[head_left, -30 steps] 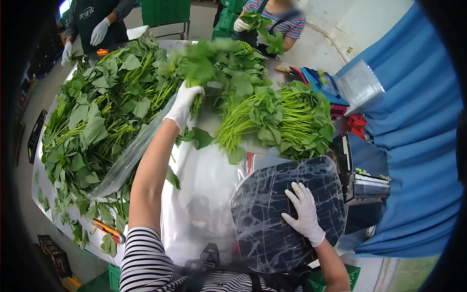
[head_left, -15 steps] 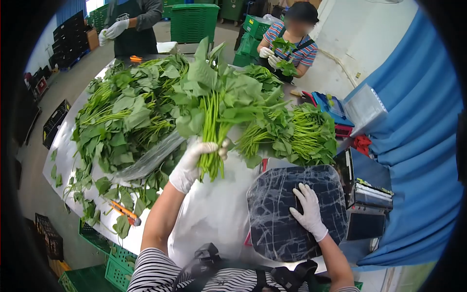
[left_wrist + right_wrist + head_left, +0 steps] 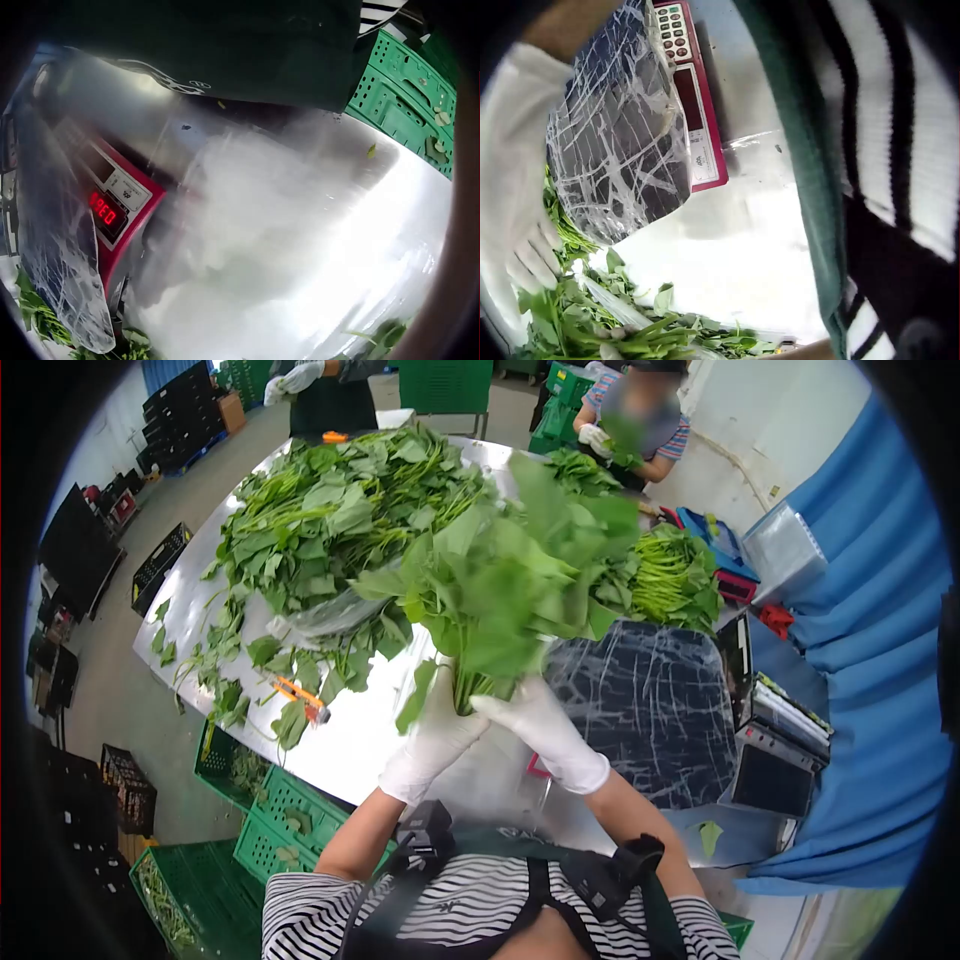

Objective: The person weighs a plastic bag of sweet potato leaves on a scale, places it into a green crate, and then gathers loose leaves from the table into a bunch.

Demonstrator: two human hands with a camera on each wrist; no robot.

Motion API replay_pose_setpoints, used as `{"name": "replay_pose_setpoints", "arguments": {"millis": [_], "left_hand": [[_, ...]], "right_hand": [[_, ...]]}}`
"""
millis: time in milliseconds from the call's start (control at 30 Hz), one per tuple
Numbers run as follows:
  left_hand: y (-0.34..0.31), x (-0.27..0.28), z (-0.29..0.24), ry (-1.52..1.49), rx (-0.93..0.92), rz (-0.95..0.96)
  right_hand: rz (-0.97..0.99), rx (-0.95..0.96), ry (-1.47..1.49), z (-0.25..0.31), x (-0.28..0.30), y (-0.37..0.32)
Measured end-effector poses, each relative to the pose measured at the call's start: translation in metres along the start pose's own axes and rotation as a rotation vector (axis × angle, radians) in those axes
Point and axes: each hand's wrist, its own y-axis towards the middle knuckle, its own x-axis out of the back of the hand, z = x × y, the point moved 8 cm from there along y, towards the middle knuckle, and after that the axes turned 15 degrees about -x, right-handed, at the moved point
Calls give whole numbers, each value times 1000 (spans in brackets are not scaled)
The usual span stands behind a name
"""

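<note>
My gloved left hand [image 3: 437, 732] grips a bunch of leafy green stems [image 3: 490, 600] in front of my chest, above the metal table [image 3: 400, 685]. In the right wrist view, left fingers [image 3: 611, 349] wrap round the stems. My gloved right hand [image 3: 555, 732] comes in from the other side, its thumb at the lower stems. Its fingers [image 3: 532, 259] lie fairly straight beside the leaves in the right wrist view. Just right of the hands is a scale with a dark, plastic-wrapped pan [image 3: 640, 710]; its red-edged panel [image 3: 127, 202] shows lit digits in the left wrist view.
A large heap of greens [image 3: 330, 510] covers the table's left side. Bundled greens [image 3: 670, 575] lie beyond the pan. An orange cutter [image 3: 300, 698] lies near the left edge. Green crates [image 3: 285, 820] stand below it. Two people work across the table.
The left hand has brought the bunch from the heap toward my chest. The right hand has left the wrapped pan and moved left to the bunch. The view has shifted.
</note>
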Motion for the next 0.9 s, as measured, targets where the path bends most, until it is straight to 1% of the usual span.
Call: {"name": "replay_pose_setpoints", "arguments": {"millis": [67,100,133,167,200,233,267,300,333,367,400,433,467,500,533,567,600,633,667,700,767,833,900], "left_hand": [[-26,14,-23,428,-345,-144],[-30,12,-20,475,-259,-40],[-32,10,-18,519,-175,63],[-38,11,-16,508,-178,50],[-43,12,-13,497,-181,38],[-48,13,-12,486,-185,26],[-52,16,-12,464,-124,31],[-55,20,-16,439,-67,36],[-60,18,-7,349,111,179],[-63,21,-6,235,47,152],[-69,23,-2,119,-12,125],[-79,25,1,-1,-61,95],[-95,28,18,-161,107,85],[-97,36,11,-177,34,63],[-98,41,5,-296,156,33],[-102,42,0,-416,280,3],[-108,47,12,-412,237,-59],[-117,53,36,-427,214,-138],[-120,52,53,-463,263,-94],[-121,48,60,-497,312,-48],[-123,23,57,-766,348,-89],[-121,-2,33,-950,330,41],[-134,-27,30,-1087,370,118]], "right_hand": [[92,-139,163,-12,-25,-2],[139,-209,242,-17,-37,-5],[112,-166,310,-25,-40,-4],[87,-120,376,-32,-42,-3],[97,-116,427,-63,-44,7],[103,-109,476,-66,-51,9],[23,-173,472,-71,-51,7],[43,-206,473,-71,-54,7],[60,-239,474,-73,-55,6],[75,-274,476,-76,-56,4],[27,-229,481,-78,-53,1],[44,-259,486,-84,-53,-4],[63,-295,492,-90,-52,-9],[88,-322,498,-94,-53,-13],[87,-331,527,-93,-53,-19],[85,-377,538,-105,-53,-24],[81,-419,548,-119,-52,-26],[76,-457,557,-128,-51,-29],[35,-348,569,-115,-50,-34],[41,-354,574,-110,-52,-40],[59,-364,588,-106,-59,-52],[125,-385,569,-110,-67,-60],[157,-425,498,-116,-67,-66]]}}
